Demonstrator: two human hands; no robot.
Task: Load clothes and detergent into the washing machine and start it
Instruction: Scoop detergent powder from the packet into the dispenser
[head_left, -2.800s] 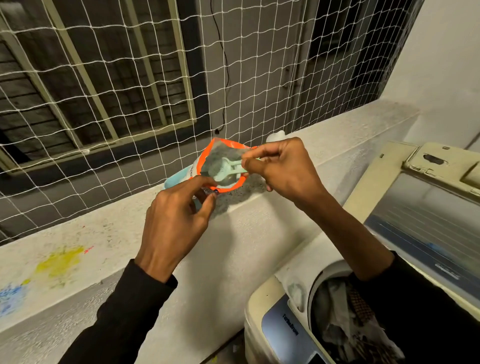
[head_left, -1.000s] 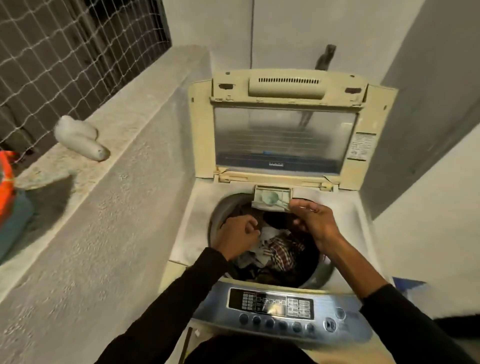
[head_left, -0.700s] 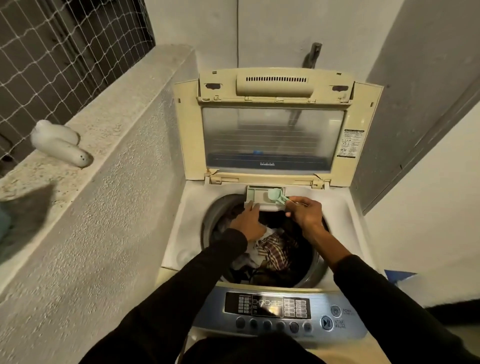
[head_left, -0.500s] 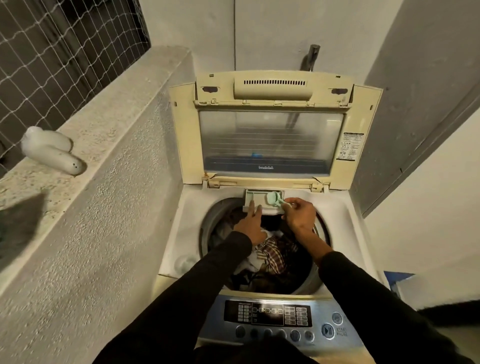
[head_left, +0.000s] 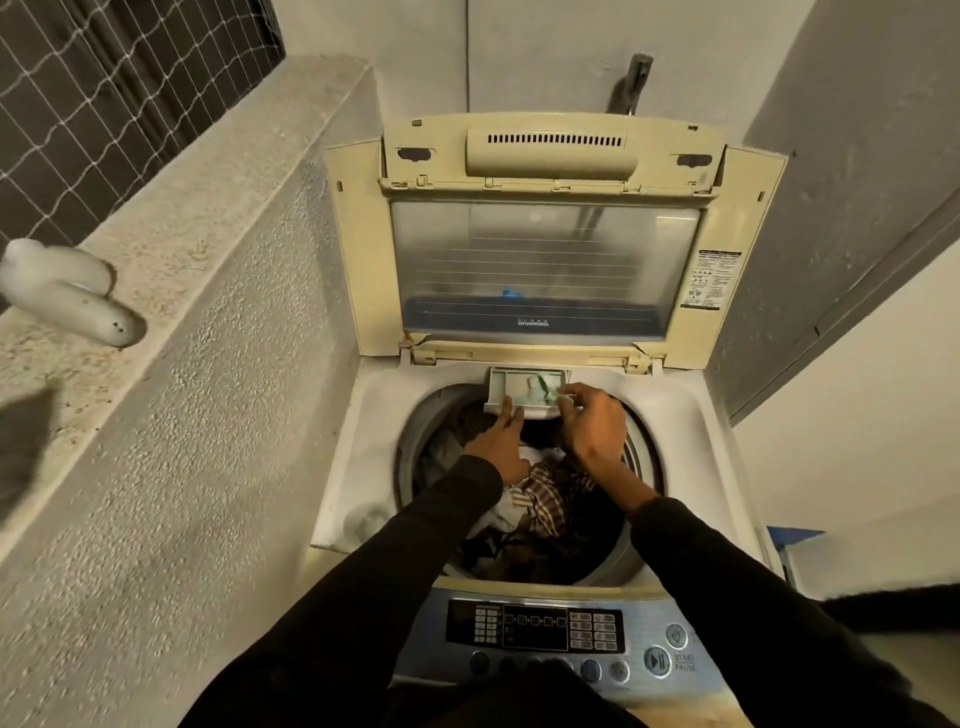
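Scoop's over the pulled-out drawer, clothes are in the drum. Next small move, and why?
Probably tip the scoop in the right hand to empty it into the detergent drawer, which the left hand steadies; the lid is up.

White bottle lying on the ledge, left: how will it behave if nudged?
The white bottle lies on its side with a rounded body, so it will probably roll. The ledge looks rough, which may slow it. Its weight cannot be judged: the contents are not visible.
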